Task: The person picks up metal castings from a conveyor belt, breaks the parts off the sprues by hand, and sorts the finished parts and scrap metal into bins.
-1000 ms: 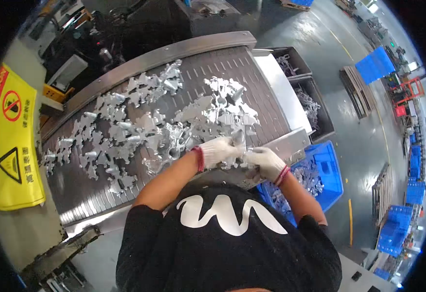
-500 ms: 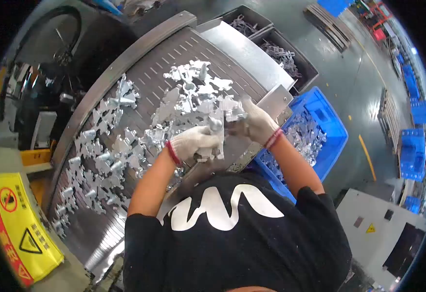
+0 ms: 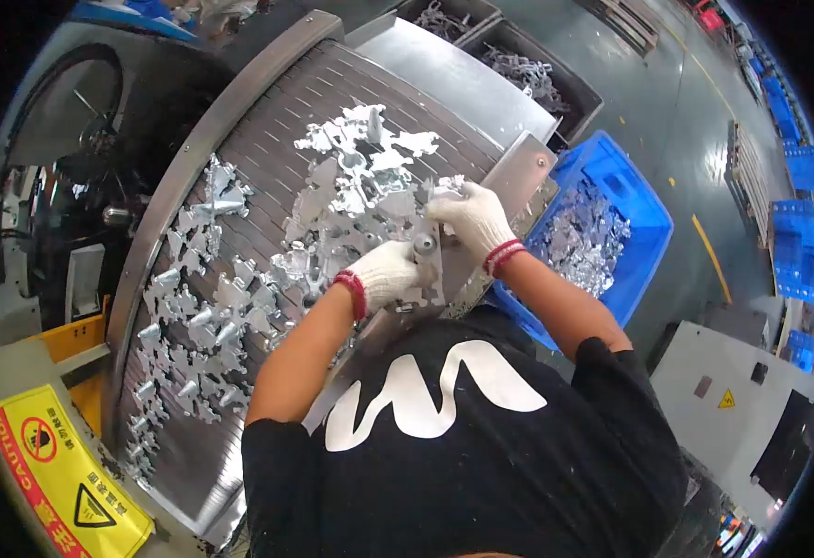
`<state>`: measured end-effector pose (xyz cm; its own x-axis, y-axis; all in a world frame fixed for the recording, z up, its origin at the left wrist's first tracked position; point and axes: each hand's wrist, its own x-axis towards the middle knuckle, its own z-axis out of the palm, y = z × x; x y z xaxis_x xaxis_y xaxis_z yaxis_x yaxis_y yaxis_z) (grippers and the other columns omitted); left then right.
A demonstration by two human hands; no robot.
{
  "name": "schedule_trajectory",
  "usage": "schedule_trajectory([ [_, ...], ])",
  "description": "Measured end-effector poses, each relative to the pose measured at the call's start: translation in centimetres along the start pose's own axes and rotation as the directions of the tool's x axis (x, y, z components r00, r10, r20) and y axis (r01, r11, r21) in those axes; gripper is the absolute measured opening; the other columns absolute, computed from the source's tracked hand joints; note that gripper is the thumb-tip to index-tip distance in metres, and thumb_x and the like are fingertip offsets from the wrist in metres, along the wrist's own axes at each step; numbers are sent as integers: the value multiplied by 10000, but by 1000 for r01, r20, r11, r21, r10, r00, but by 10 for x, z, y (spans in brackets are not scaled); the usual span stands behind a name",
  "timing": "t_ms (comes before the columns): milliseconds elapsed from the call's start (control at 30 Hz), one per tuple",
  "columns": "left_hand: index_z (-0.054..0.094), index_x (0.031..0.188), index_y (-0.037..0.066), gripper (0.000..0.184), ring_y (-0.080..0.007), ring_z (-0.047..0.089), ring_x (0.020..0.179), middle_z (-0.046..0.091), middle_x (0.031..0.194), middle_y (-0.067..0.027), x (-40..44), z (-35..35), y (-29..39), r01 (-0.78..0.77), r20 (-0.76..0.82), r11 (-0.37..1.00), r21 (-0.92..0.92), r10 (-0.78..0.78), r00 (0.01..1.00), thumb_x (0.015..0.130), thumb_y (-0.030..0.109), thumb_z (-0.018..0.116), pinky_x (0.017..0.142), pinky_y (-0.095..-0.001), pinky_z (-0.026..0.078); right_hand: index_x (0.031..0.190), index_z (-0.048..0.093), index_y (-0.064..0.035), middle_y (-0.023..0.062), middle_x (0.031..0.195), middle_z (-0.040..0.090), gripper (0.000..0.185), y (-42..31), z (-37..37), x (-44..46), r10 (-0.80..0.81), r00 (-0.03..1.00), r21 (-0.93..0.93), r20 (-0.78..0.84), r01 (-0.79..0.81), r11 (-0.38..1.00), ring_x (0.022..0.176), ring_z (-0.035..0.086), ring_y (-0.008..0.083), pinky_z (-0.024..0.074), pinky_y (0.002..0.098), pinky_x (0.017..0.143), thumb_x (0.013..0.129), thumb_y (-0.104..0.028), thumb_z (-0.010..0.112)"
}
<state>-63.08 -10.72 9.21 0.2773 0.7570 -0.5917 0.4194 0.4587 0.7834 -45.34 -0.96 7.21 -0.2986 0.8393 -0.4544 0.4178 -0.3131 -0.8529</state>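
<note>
My left hand [image 3: 388,275], in a white glove with a red cuff, is closed on a silvery metal casting [image 3: 424,245] with a round knob. Gloved too, my right hand [image 3: 473,220] grips the upper right part of the same casting with bent fingers. Both hands are over the near right edge of a slatted metal conveyor [image 3: 286,102]. Many shiny castings [image 3: 370,153] lie in a heap just beyond my hands. More castings [image 3: 202,325] spread over the left part of the belt.
A blue bin [image 3: 644,209] with small metal pieces stands right of the conveyor. Dark bins [image 3: 593,98] holding metal parts stand beyond a smooth metal chute [image 3: 453,79]. A yellow caution sign [image 3: 67,474] is at the lower left, a grey cabinet [image 3: 705,372] at the right.
The view has turned and shifted, so the conveyor appears rotated. My hands stay together at the casting; my right hand has come nearer its upper part since half a second ago.
</note>
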Motion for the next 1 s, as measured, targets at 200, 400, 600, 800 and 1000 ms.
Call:
schedule_trajectory([
  [200,730,1117,-26,335,-125,685,854,746,977,-86,-9,-11,-11,135,89,969,-206,-118,989,951,262,684,738,-332,569,1088,758,-22,107,951,769,342,-19,-22,3,-105,977,-292,187,157,943,854,760,202,603,360,777,863,-279,777],
  [400,669,1154,-24,306,-149,705,766,737,924,-83,-27,-2,-35,99,371,823,-560,143,917,1001,240,696,664,-296,586,1413,619,-17,157,1242,743,590,65,-124,-35,-197,942,-684,-271,-44,728,1034,750,355,580,423,962,893,-271,735],
  [600,640,1224,-31,372,-178,709,889,712,969,-93,9,26,-24,66,279,744,-665,167,946,966,232,689,686,-332,594,1276,710,9,213,1243,738,489,43,-109,-74,-190,948,-386,-254,80,919,1146,713,349,545,419,1022,954,-360,707],
  [800,711,1204,4,462,-174,711,964,765,1080,-105,-14,17,31,-106,223,988,114,79,972,958,395,706,872,-338,563,1251,724,-23,51,1071,753,345,15,-18,-78,146,882,608,448,-420,674,952,723,167,597,340,848,1063,-305,663],
  [1000,728,1170,-15,405,-286,740,943,765,1024,-172,-48,20,13,-28,18,1000,4,28,999,885,274,734,860,-412,561,1169,690,5,25,951,702,264,12,20,-79,23,972,607,233,-164,778,793,645,103,534,272,724,1058,-234,671],
])
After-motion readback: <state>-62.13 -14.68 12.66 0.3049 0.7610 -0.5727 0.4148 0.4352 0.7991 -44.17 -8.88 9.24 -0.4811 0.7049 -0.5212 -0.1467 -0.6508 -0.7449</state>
